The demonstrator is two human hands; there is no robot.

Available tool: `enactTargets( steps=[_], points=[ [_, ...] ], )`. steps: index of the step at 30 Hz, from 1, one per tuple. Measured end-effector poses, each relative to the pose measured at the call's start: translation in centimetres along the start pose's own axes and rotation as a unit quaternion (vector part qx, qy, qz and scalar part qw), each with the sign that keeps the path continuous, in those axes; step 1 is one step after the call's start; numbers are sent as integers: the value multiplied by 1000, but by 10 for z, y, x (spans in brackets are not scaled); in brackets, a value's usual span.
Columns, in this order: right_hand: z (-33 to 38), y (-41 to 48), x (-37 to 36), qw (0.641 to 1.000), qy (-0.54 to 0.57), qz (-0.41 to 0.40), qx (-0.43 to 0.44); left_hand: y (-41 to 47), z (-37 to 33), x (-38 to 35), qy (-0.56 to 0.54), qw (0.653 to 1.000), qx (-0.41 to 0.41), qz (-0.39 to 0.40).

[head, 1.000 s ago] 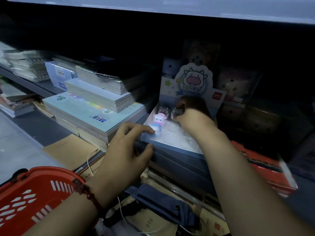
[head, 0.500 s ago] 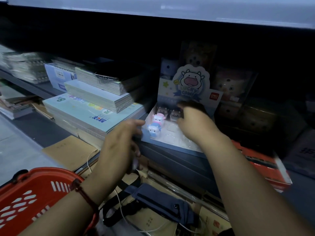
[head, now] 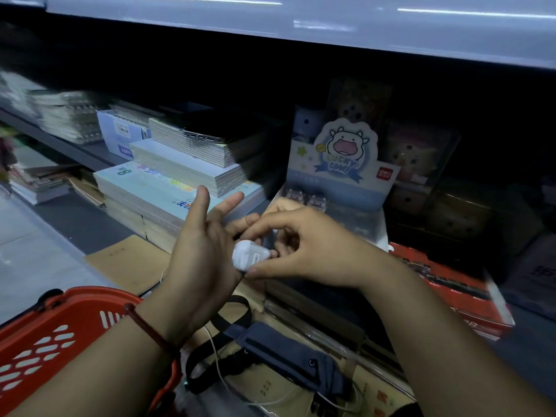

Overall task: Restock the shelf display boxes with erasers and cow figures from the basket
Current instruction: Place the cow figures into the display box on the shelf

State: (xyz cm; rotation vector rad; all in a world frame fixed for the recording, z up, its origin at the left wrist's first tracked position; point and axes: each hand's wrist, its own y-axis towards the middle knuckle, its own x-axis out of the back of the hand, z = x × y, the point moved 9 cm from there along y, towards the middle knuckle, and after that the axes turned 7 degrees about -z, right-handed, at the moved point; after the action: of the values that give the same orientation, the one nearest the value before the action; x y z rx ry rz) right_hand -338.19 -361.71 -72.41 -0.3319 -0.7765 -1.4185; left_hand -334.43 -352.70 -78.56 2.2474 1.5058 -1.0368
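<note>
A small white cow figure with a barcode sticker sits between my two hands, in front of the shelf. My right hand pinches it between thumb and forefinger. My left hand is beside it with the palm turned up and the fingers spread, touching the figure's left side. Behind my hands stands the "Lucky Cow" display box, with two grey cow figures in its back row; my hands hide its front rows. The red basket hangs at my left forearm, bottom left.
Stacks of notebooks fill the shelf left of the display box. Red cartons lie to its right. A blue pouch with a white cable rests on brown boxes below. The upper shelf edge overhangs.
My right hand has drawn back from the box's back row to my left hand and pinched the white figure. My left hand rose and opened its fingers. The view shifted lower.
</note>
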Motion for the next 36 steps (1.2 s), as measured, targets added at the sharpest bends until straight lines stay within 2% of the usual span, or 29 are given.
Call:
enactTargets(
  steps=[3,6,9,13,17,22,26,29,31,34,36],
  points=[
    [1,0,2,1000,15,-6,4,-1,1,0,-43,999,20,2],
    [1,0,5,1000,22,-17,15,-4,-5,-7,-97,995,17,35],
    [-3,3,20,991,84,-102,21,-3,-10,-10,-124,991,-4,45],
    [-10,2,39,967,144,-207,26,5,-3,-3,32,999,-6,32],
    [-15,3,36,970,132,-204,22,7,0,3,89,995,-39,6],
    [-25,1,35,975,143,-165,-25,6,-8,11,131,985,-107,-25],
    [-30,-3,44,969,151,-188,-52,-1,-18,3,235,953,-191,-8],
    [-31,-2,46,967,174,-175,-69,-7,-22,-5,290,929,-231,5],
    [-37,-3,56,958,182,-202,-96,-8,-24,-6,330,908,-259,-6],
    [-55,-15,89,929,90,-311,-177,-5,-24,-3,437,840,-321,-24],
    [-74,-21,103,919,6,-310,-245,-1,-17,0,494,805,-328,-17]
  ],
)
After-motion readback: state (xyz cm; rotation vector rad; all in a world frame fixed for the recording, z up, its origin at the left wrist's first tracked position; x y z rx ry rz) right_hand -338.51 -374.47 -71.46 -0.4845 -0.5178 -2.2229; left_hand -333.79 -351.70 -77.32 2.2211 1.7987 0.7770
